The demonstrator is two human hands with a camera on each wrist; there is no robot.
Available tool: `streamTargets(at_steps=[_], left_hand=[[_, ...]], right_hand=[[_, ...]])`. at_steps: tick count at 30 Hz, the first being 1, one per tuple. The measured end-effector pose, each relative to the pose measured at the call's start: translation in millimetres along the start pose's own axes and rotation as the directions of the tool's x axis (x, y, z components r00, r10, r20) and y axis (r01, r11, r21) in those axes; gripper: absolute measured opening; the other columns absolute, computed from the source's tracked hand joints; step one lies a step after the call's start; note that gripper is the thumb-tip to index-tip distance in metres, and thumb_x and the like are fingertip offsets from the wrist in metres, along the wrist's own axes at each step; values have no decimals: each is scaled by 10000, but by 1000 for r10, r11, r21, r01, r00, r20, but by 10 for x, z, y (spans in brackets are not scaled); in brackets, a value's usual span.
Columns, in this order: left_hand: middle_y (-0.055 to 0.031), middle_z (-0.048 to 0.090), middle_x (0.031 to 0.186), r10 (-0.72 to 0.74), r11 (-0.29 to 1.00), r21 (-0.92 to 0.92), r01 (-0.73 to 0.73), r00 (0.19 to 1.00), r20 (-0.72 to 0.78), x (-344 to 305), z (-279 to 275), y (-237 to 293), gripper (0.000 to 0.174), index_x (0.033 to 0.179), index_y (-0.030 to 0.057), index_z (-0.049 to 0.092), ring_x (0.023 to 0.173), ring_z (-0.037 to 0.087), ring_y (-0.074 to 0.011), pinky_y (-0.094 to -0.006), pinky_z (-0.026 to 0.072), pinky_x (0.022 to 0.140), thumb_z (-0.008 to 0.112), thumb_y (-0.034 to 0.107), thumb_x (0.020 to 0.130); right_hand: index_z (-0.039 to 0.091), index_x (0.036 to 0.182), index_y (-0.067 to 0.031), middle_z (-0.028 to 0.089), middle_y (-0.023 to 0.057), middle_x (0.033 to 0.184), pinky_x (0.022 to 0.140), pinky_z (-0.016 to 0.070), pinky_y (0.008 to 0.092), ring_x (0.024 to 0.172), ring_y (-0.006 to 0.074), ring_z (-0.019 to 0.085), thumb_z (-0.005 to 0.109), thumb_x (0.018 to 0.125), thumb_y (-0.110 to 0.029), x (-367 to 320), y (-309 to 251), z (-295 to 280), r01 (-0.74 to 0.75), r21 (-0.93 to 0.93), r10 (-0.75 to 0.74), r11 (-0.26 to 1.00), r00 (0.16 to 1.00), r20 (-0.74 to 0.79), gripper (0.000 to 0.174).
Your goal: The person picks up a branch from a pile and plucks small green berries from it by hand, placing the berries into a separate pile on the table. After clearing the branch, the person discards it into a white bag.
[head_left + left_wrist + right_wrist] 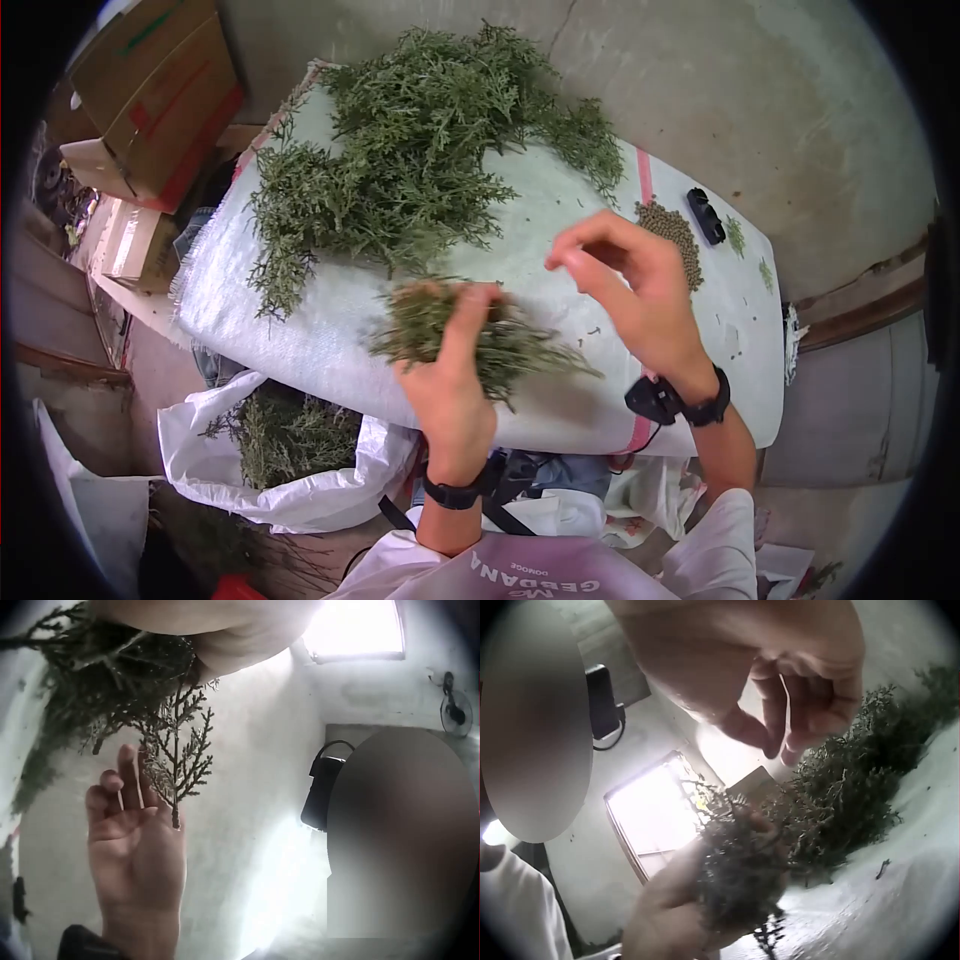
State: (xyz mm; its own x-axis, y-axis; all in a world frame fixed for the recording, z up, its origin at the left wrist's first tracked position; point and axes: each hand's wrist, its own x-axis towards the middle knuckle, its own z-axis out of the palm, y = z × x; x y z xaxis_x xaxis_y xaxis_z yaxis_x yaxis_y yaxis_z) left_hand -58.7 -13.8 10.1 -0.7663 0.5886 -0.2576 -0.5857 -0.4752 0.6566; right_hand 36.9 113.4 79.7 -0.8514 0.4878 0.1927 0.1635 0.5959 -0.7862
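Note:
My left hand (452,395) grips a bunch of green conifer sprigs (415,325), thumb across the top and stem ends pointing right. In the left wrist view, one flat, scaly sprig (178,754) hangs below the bunch, overlapping the right hand beyond. My right hand (640,295) hovers to the right of the bunch, fingers loosely bent with nothing between them. Its thumb and fingertips (769,746) stand close together in the right wrist view. A large heap of the same sprigs (410,150) lies behind both hands on a white woven sack surface (290,335).
A patch of small brown pellets (672,228) and a black object (706,216) lie at the right. An open white bag (310,512) holding more greenery stands below at the left. Cardboard boxes (170,110) sit at the far left, beside the wall (720,90).

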Motion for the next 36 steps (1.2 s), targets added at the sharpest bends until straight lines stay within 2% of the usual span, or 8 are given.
streamTargets(at_steps=[2,4,8,13,21,25,31,36], left_hand=[[-82,696,987,148,989,39,-145,984,-97,49,-49,66,253,1126,9,623,865,660,-144,-268,528,737,685,28,882],[-70,689,988,130,990,-45,-135,986,-105,138,-166,174,256,1138,20,630,872,659,-139,-271,528,736,684,44,889],[-50,677,992,73,995,-60,-83,985,-158,214,-297,133,262,1156,37,635,879,658,-141,-287,538,741,682,64,900],[-39,677,1053,-121,981,-162,104,988,-98,208,-312,103,256,1162,46,641,926,663,-163,-327,556,793,679,83,911],[-110,640,1289,-176,931,-303,204,978,116,222,-198,54,376,1314,50,547,1139,612,-212,-391,540,904,626,120,954],[-135,592,1370,-158,946,-272,179,982,100,249,-240,75,449,1401,59,473,1211,566,-231,-397,518,953,588,141,975],[-160,571,1390,-89,948,-298,113,992,94,294,-301,128,388,1345,32,487,1194,582,-262,-383,514,949,562,163,987],[-179,509,1456,-113,961,-235,146,983,148,152,-178,115,412,1351,66,455,1286,529,-289,-410,493,975,578,141,964]], right_hand=[[692,1000,-38,690,58,932,692,493,326,749,198,637,727,847,-178,183,57,118,-123,97,129,988,990,-57,210],[693,1045,-48,702,67,925,664,498,306,694,163,648,752,838,-198,336,106,281,9,-271,-23,962,999,-48,263],[708,1024,-56,705,72,851,602,486,297,625,166,645,739,844,-162,489,318,625,230,-485,-278,844,960,-28,211],[712,947,-38,685,81,736,551,467,295,545,192,614,724,852,-139,441,118,523,109,-274,-98,956,994,54,139],[670,853,-5,644,72,643,496,425,291,507,148,577,691,877,-124,72,-45,172,56,-219,-6,974,975,221,124],[660,837,-11,618,33,626,482,405,266,509,93,548,655,916,-133,23,-23,92,-142,-45,149,989,963,223,145],[607,819,-30,528,-21,634,460,347,211,508,48,455,537,991,-236,-94,90,-182,-282,418,283,864,957,61,277],[586,845,-27,514,-19,645,450,328,207,508,44,442,516,996,-256,-130,68,-317,-208,371,269,905,956,-120,283]])
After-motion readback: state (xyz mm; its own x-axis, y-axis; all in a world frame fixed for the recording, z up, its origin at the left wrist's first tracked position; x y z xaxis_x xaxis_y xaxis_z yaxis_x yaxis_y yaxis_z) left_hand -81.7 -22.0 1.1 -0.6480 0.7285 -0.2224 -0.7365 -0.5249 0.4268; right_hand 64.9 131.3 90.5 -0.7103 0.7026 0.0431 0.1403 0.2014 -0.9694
